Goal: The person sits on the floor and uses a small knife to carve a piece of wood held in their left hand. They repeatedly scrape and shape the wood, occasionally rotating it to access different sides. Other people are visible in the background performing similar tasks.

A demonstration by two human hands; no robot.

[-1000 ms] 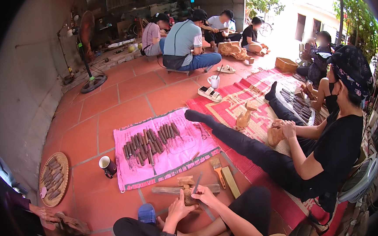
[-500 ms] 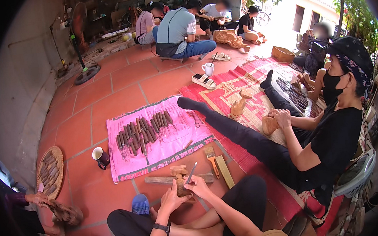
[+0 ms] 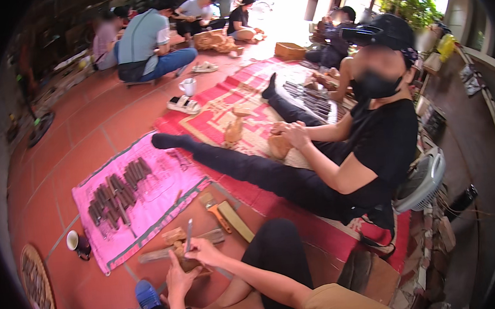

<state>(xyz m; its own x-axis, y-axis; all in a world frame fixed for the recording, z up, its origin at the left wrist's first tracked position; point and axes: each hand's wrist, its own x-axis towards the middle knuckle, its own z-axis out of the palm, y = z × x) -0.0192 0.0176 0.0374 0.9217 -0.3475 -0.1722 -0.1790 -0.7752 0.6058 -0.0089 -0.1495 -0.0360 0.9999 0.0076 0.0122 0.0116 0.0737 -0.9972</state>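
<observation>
Right hand (image 3: 204, 250) grips a slim carving chisel (image 3: 189, 234), blade end pointing up, over a small wooden block (image 3: 185, 261); left hand (image 3: 177, 279) wraps the block from below, holding it w/ fingers closed, just above the tiled floor (image 3: 80, 143). Nearby: pink cloth (image 3: 163, 186) w/ rows of chisels (image 3: 115, 192), a brush (image 3: 212, 206), a cup (image 3: 74, 241). Opposite, a seated person in black (image 3: 368, 157) holds another wood piece (image 3: 278, 145).

The floor of red-brown clay tiles (image 3: 85, 137) carries a pink cloth (image 3: 163, 186) spread with rows of dark carving tools (image 3: 118, 189), a red patterned woven mat (image 3: 227, 107), a dark mug (image 3: 77, 242), a flat wooden slat (image 3: 236, 221) and a white cup (image 3: 188, 87).
</observation>
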